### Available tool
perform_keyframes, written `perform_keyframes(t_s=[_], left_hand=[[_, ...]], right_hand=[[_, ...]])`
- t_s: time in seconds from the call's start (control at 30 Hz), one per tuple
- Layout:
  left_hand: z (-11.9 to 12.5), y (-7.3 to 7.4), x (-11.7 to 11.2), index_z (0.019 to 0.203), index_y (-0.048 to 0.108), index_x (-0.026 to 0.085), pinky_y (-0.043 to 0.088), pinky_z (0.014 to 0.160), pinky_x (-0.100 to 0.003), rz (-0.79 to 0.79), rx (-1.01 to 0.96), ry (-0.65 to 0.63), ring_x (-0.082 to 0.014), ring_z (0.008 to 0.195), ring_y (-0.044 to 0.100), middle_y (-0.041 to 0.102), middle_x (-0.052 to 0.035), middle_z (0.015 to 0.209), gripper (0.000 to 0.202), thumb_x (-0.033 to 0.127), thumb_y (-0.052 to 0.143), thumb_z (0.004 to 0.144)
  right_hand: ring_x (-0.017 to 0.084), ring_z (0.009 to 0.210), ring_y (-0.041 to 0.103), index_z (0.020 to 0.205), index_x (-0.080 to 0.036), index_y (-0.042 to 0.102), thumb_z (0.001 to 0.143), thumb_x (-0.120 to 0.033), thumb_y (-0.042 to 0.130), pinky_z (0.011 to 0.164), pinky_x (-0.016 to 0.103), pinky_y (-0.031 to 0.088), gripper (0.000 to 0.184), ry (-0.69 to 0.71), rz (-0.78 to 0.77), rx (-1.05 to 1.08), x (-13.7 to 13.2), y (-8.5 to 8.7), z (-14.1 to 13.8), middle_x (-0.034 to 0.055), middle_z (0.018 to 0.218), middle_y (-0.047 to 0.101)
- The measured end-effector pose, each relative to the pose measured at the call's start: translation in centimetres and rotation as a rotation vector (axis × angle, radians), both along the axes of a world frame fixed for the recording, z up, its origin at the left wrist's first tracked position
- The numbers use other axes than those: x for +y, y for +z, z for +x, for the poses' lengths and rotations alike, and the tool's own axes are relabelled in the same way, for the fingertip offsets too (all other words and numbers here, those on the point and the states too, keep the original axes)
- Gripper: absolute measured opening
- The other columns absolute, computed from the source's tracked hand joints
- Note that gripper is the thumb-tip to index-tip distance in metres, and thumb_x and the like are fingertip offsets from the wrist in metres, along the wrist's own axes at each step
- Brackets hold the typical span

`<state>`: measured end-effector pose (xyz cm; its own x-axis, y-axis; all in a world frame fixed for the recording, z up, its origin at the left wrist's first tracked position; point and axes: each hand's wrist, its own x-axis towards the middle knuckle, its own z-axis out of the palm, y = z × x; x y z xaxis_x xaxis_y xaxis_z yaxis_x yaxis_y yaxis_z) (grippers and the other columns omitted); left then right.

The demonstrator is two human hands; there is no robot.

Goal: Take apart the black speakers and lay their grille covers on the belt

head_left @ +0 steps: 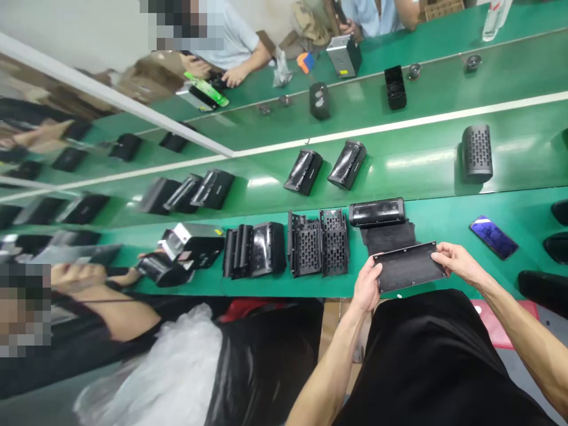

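Note:
Between my two hands is a black plastic panel (410,267), its hollow inner side with small tabs along the edges facing up. My left hand (367,283) pinches its left end, and my right hand (457,260) grips the upper right corner. Just beyond the panel, a dark flat sheet or cloth (390,238) lies on the green bench. A black speaker housing (377,212) with a glossy front rests at the back of that sheet. To the left stand perforated black grille panels (335,242) and a glossy black housing (268,248) beside several narrow black parts.
A phone (493,236) lies on the right of the bench. Beyond it, a green conveyor belt (417,154) carries black housings (347,164) and a perforated speaker (477,154). A co-worker's hand (80,277) is at the left; other people sit across the line. A clear plastic bag (164,361) lies at lower left.

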<state>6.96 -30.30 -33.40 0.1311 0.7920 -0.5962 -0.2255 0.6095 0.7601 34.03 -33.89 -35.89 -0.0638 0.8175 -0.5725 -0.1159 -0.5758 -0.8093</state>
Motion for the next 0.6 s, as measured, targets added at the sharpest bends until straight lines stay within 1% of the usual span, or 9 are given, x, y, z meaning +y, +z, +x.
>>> perform_keyframes(t_s=[0.1,0.17,0.23,0.33,0.43,0.6], left_hand=[[-1.1,-0.2,1.1,0.117,0.075,0.02,0.056,0.102,-0.041,-0.005,0.004,-0.05,-0.0303,0.116,0.073,0.08,-0.0107,0.117,0.053,0.045,0.089,0.073],[-2.2,-0.2,1.8,0.116,0.075,0.018,0.056,0.103,-0.043,0.001,-0.012,-0.094,-0.0321,0.117,0.073,0.08,-0.0121,0.117,0.051,0.045,0.088,0.074],[-3.4,-0.1,2.4,0.118,0.074,0.018,0.057,0.102,-0.045,-0.017,-0.059,-0.153,-0.0329,0.113,0.074,0.08,-0.0123,0.113,0.052,0.042,0.087,0.074],[-5.3,-0.2,3.1,0.123,0.073,0.018,0.059,0.1,-0.047,-0.051,-0.139,-0.239,-0.0325,0.105,0.077,0.082,-0.0099,0.104,0.057,0.036,0.087,0.071],[-6.6,-0.4,3.7,0.123,0.073,0.018,0.059,0.099,-0.046,-0.042,-0.182,-0.259,-0.0317,0.102,0.077,0.082,-0.0085,0.1,0.057,0.033,0.087,0.07],[-8.0,-1.0,4.3,0.122,0.073,0.018,0.059,0.097,-0.046,-0.062,-0.211,-0.281,-0.0319,0.103,0.077,0.082,-0.0094,0.101,0.054,0.032,0.085,0.072]], right_hand=[[0.011,0.043,0.048,0.076,-0.024,0.053,0.074,-0.066,0.081,0.048,0.025,0.038,0.05,-0.052,0.011,-0.038,-0.6,0.4,-1.4,-0.0084,0.053,0.052],[0.011,0.044,0.049,0.076,-0.024,0.054,0.075,-0.066,0.081,0.049,0.026,0.039,0.05,-0.083,-0.003,-0.044,-0.9,0.8,-2.5,-0.0079,0.054,0.054],[0.012,0.046,0.049,0.078,-0.024,0.057,0.076,-0.066,0.08,0.05,0.026,0.041,0.049,-0.117,-0.021,-0.044,-1.2,1.2,-3.6,-0.0072,0.055,0.054],[0.012,0.048,0.05,0.081,-0.023,0.06,0.076,-0.067,0.079,0.05,0.027,0.041,0.049,-0.161,-0.03,-0.052,-1.6,1.6,-5.2,-0.0063,0.055,0.055],[0.012,0.047,0.049,0.08,-0.023,0.059,0.076,-0.067,0.08,0.05,0.026,0.041,0.049,-0.195,-0.029,-0.062,-1.8,1.9,-6.6,-0.0067,0.055,0.054],[0.011,0.046,0.047,0.079,-0.023,0.057,0.076,-0.069,0.08,0.051,0.026,0.039,0.052,-0.234,-0.025,-0.082,-1.8,2.0,-8.4,-0.0072,0.054,0.054]])
